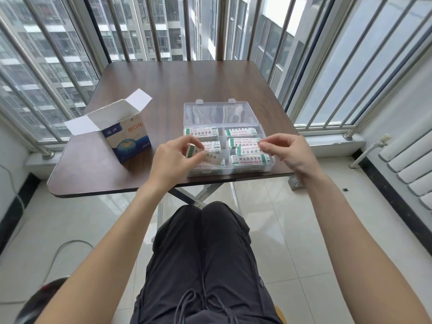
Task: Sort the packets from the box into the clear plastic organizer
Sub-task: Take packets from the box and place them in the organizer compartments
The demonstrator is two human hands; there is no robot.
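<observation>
A clear plastic organizer (272, 160) lies on the brown table (163, 90) with its lid (219, 113) folded back. Its compartments hold white packets with green ends (202, 132). My left hand (174, 157) pinches a stack of such packets (210, 159) over the near-left compartment. My right hand (284, 149) pinches the end of another packet (249, 150) above the right column. The blue and white cardboard box (127, 141) stands left of the organizer with its top flaps open.
The table's near edge (117, 190) sits just above my lap. Metal window bars (163, 26) ring the table on three sides. A white radiator (411, 164) is on the right. A cable (70, 244) lies on the tiled floor at left.
</observation>
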